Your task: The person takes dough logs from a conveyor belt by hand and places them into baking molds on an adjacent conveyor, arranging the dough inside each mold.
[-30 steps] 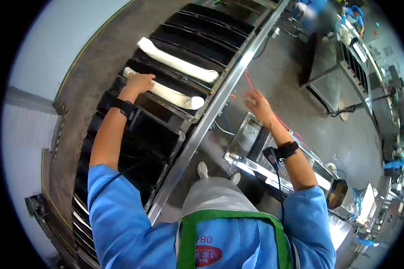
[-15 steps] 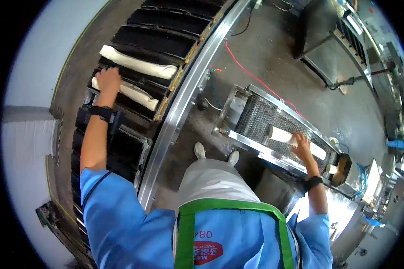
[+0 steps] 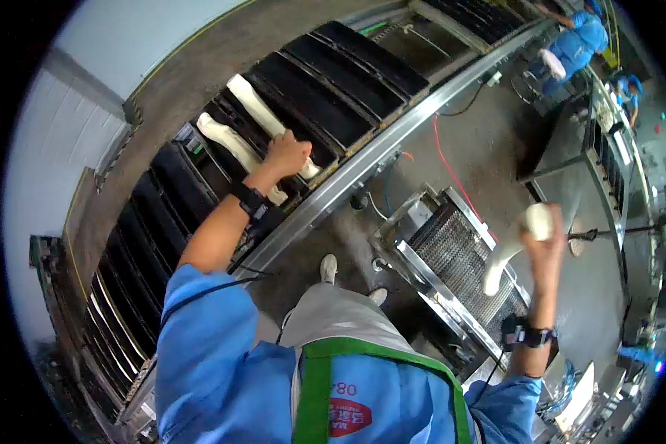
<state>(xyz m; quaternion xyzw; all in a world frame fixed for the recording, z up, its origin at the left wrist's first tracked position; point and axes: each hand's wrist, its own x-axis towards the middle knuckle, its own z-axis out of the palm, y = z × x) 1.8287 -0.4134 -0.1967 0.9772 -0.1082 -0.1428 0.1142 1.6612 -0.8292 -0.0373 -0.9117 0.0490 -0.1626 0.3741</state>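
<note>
Two long white dough rolls lie in black trays on the left. My left hand is on the lower end of the upper roll, its fingers curled over it; whether it grips the roll is unclear. The other roll lies beside it, its lower part passing behind my left wrist. My right hand is wrapped round a third roll, raised above the right edge of the mesh conveyor. That roll bends, one end hanging down.
A metal rail runs diagonally along the black trays. A red hose crosses the floor behind the conveyor. Co-workers in blue are at the upper right, near a metal table.
My right hand has lifted the dough roll off the mesh conveyor. My left hand has moved from the lower roll to the near end of the upper one. The view has shifted.
</note>
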